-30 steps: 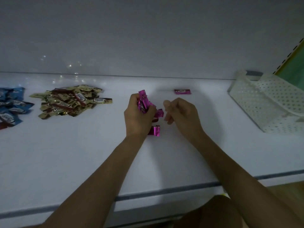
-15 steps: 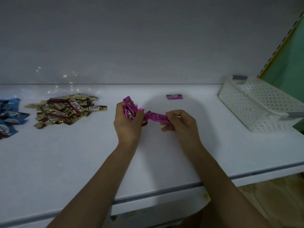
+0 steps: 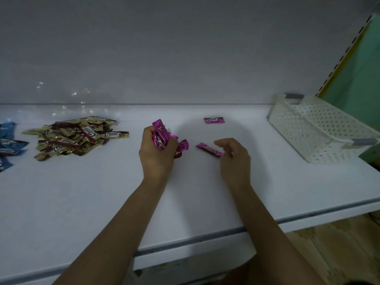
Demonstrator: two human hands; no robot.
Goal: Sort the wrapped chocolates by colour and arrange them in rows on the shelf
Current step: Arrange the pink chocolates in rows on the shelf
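Chocolate [image 3: 209, 150] touches my right hand [image 3: 234, 159], grip unclear; I'd align it with the twelve-o'clock piece [image 3: 213, 120] while my left hand [image 3: 156, 156] clutches the bunch [image 3: 161, 134].

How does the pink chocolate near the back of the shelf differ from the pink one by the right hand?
The back pink chocolate lies square to the shelf; the near pink chocolate lies slanted. The back pink chocolate sits alone, apart from both hands; the near one's end meets the fingers of the right hand, grip unclear. Both show the same pink Choco wrapper, label up.
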